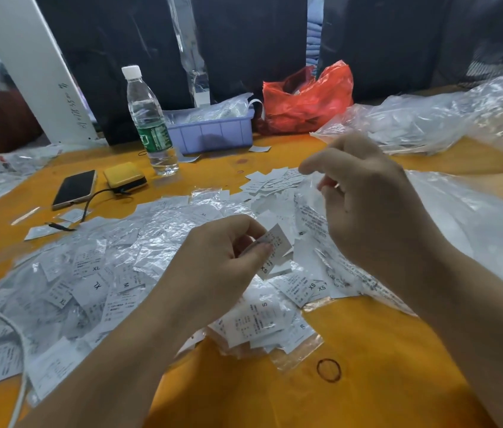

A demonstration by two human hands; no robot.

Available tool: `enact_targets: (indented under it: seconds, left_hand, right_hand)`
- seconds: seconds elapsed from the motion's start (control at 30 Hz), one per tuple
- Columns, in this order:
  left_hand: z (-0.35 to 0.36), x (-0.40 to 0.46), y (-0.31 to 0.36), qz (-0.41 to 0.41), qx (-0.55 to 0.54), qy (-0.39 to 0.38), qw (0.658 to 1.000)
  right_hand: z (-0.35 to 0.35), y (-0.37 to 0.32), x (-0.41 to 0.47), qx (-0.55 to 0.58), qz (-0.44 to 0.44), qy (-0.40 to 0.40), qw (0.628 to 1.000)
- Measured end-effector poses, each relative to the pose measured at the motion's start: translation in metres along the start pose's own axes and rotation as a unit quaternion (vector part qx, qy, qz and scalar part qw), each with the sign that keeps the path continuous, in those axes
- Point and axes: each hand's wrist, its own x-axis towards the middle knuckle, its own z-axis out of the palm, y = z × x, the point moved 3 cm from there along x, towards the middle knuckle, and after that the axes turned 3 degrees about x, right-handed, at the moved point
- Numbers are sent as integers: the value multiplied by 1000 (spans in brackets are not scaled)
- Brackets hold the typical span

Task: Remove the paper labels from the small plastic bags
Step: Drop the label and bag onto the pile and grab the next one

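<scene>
My left hand (219, 257) pinches a few white paper labels (276, 247) marked XS between thumb and fingers, just above the table. My right hand (367, 199) is raised to its right and grips a small clear plastic bag (309, 211) with printed text that hangs down from its fingers. A heap of small plastic bags with labels inside (89, 273) covers the yellow table (275, 396) on the left and under my hands. Loose labels (272, 180) lie in a pile beyond my right hand.
A water bottle (148, 118), a phone (74, 188) on a cable, a yellow box (125, 176) and a purple tray (213, 131) stand at the back. A red bag (306, 97) sits behind. Large clear bags (445, 118) fill the right. A rubber band (329, 369) lies near me.
</scene>
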Motion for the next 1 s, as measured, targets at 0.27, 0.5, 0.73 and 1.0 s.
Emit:
enact_targets:
  seconds: [0.27,0.5,0.73,1.0]
  left_hand:
    - [-14,-1,-3,-10,-38,33,999]
    - [-4,1,-3,-31,-82,-12,996]
    - [-12,3,-5,-41,-158,-1,987]
    - [-28,6,-10,-30,-225,119,967]
  right_hand:
    - [28,-1,-6,462,239,-64,852]
    - [46,-9,-12,586,284,-91,754]
    - [46,-3,-12,528,240,-21,814]
    - [56,-8,11,567,269,-153,763]
